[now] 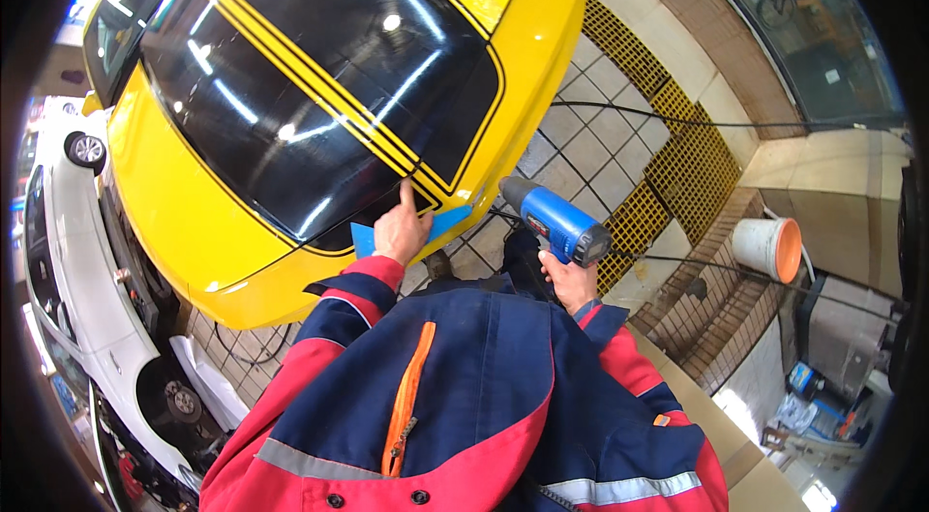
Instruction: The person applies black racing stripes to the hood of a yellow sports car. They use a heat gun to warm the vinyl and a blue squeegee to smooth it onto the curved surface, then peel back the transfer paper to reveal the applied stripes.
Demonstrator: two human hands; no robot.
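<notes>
My left hand has its index finger stretched out, the tip on the end of the yellow stripes that cross a glossy black panel of a yellow car. The other fingers are curled round a flat blue squeegee, which sticks out on both sides of the hand; its middle is hidden. In my right hand is a blue heat gun, gripped by its handle. Its dark nozzle points left toward the car's near edge, apart from the bodywork and from my left hand.
A white car stands at the left. Yellow floor grating and tiles lie right of the yellow car, crossed by a black cable. An orange-lined white bucket is at the right, near a cardboard surface.
</notes>
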